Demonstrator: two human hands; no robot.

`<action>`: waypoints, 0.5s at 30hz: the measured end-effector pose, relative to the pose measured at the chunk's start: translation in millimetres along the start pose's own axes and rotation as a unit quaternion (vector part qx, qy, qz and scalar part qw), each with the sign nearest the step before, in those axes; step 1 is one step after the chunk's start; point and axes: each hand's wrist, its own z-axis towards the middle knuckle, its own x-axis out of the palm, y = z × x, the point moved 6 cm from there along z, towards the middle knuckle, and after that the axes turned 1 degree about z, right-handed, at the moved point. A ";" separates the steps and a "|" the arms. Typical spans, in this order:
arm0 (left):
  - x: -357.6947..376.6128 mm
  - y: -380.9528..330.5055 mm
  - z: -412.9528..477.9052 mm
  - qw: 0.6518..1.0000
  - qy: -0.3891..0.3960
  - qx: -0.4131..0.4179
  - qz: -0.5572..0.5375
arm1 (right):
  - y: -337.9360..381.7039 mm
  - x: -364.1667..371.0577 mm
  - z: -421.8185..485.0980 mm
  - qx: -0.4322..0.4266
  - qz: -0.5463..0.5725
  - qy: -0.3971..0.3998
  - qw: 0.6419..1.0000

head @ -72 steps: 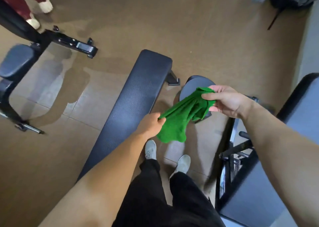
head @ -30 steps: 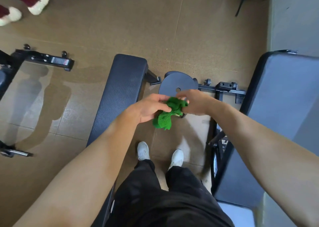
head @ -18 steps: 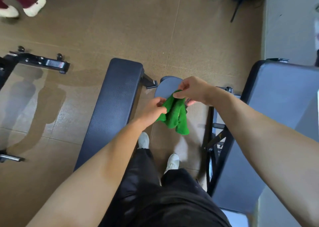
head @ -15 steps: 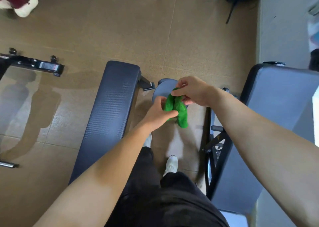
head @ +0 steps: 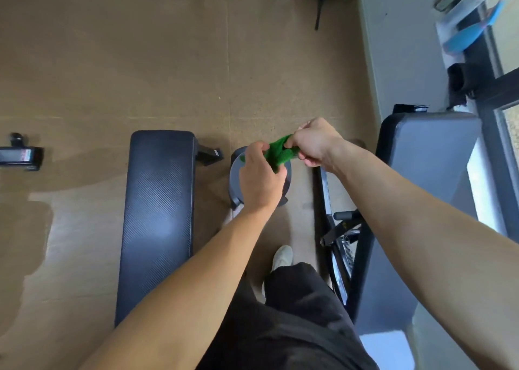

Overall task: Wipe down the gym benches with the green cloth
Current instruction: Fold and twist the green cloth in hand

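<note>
- A gym room seen from above, from the head of the person standing in it. The floor (head: 112, 60) is brown, with wide seams and darker patches at the left.
- A flat bench (head: 158, 215) with a dark, ribbed padded surface lies lengthwise at the left of the person's legs.
- A second bench (head: 432, 159), grey and padded with a dark edge, stands at the right, close to a pale wall (head: 401, 46). Its black metal frame (head: 341, 229) shows between it and the person.
- Between the two benches sits a round dark pad (head: 235, 173) on a low stand, partly hidden by the hands.
- The green cloth (head: 280, 153) is bunched up in the air between the benches, above the round pad. It touches neither bench.
- The left hand (head: 259, 178) has its fingers curled round the near end of the cloth, back of the hand facing the camera.
- The right hand (head: 317, 142) pinches the far end of the cloth in bent fingers, just beside the left hand.
- Both forearms are bare and reach forward from the bottom corners.
- Below the hands are black trousers (head: 295, 313) and one pale shoe (head: 282, 256) on the floor.
- At the far left edge is the black foot of another machine (head: 21, 159).
- At the top right a window ledge (head: 463, 36) holds blurred items, one of them blue.
</note>
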 end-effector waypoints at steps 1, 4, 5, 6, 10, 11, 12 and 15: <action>0.8 3.7 5.8 1.000 0.010 0.001 0.011 | 2.5 -2.7 4.9 -0.007 -0.005 -0.009 1.000; 10.5 24.8 21.3 0.995 0.082 0.012 0.050 | 1.6 -9.3 25.8 -0.014 -0.014 -0.031 0.999; 12.3 34.3 27.6 0.994 0.093 0.012 0.061 | -0.4 -12.3 34.2 -0.014 -0.020 -0.040 0.999; 12.3 42.5 34.4 0.993 0.096 0.010 0.071 | -2.9 -14.9 41.9 -0.016 -0.034 -0.049 0.998; 14.4 44.0 70.8 0.987 0.074 0.075 0.117 | -15.4 -35.3 75.6 -0.041 -0.126 -0.104 0.986; 15.1 39.2 80.4 0.985 0.067 0.101 0.125 | -20.6 -39.4 84.7 -0.047 -0.114 -0.109 0.986; 16.2 34.7 89.1 0.981 0.059 0.128 0.134 | -24.9 -41.6 93.7 -0.053 -0.088 -0.105 0.989; 21.8 27.1 106.7 0.967 0.044 0.188 0.165 | -35.2 -43.2 115.2 -0.092 -0.031 -0.092 0.991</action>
